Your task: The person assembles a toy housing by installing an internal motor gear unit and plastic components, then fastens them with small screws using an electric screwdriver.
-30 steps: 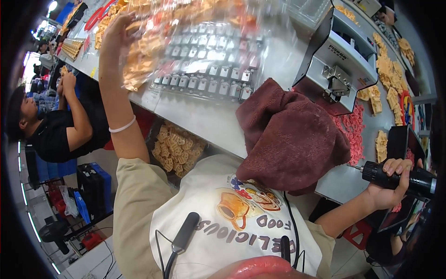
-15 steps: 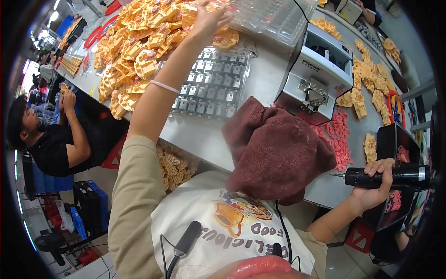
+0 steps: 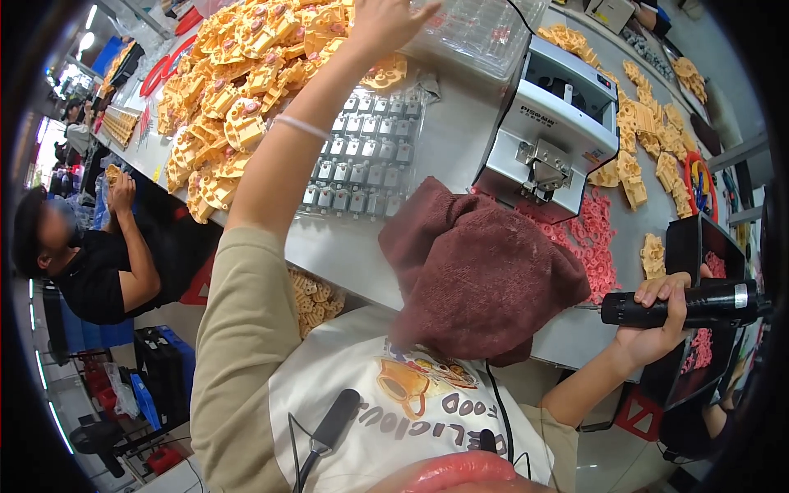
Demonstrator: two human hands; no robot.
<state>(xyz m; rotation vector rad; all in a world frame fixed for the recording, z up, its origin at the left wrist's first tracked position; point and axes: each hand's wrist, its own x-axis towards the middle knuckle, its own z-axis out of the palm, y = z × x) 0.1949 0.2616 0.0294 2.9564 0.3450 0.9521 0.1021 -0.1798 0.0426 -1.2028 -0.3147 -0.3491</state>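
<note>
My left hand [image 3: 385, 23] reaches to the top edge of the view, between the heap of yellow plastic parts [image 3: 271, 70] and a clear plastic tray [image 3: 472, 37]. A finger stretches out to the right; the other fingertips are cut off, and no held thing shows. Below that forearm lies a clear tray of small silver motors [image 3: 366, 152], in rows. My right hand [image 3: 653, 322] grips a black electric screwdriver [image 3: 711, 304] lying sideways, bit toward the left. Left of the bit, a maroon cloth [image 3: 489, 263] is draped over something hidden.
A silver-grey machine [image 3: 546, 123] stands behind the cloth on the table. Pink small parts [image 3: 588, 238] lie scattered beside it. More yellow parts [image 3: 649, 123] and a black bin [image 3: 707, 246] are at the right. A co-worker [image 3: 90, 255] sits at the left.
My left hand has moved up and right, partly out of view, with a finger now stretched out. The right hand with the screwdriver has shifted slightly left.
</note>
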